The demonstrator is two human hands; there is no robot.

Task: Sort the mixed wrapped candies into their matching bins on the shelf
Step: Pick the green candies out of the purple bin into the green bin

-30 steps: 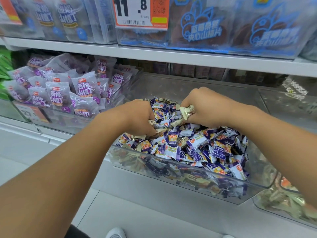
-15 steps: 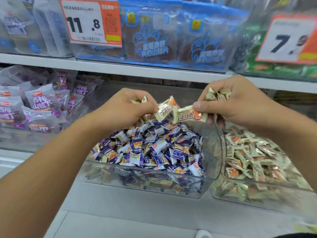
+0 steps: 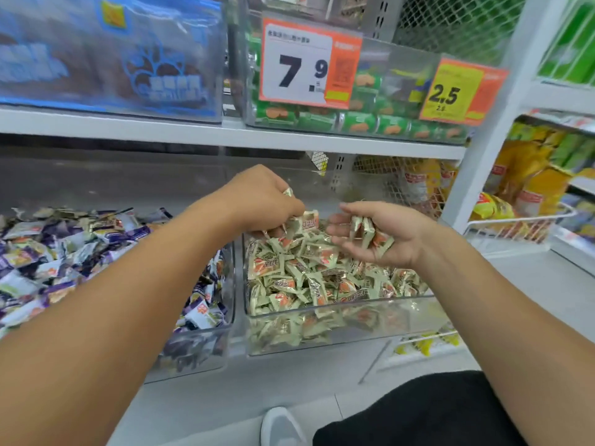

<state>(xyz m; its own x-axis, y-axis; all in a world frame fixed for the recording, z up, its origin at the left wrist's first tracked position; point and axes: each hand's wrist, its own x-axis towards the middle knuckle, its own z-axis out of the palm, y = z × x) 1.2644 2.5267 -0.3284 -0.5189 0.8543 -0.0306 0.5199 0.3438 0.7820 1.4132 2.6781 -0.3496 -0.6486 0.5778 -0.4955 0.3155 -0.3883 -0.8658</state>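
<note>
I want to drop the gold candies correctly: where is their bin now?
In the head view, the clear bin of gold candies sits right of centre on the lower shelf, beside the purple-candy bin, directly under both hands.

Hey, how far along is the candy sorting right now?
Partway. The cream-and-orange candies already fill the right bin, with no purple visible among them. In hand: the left hand and the right hand are over that bin, each holding a few matching candies, the right palm opening. Left: the purple bin may still hide strays; I can't tell.
</note>
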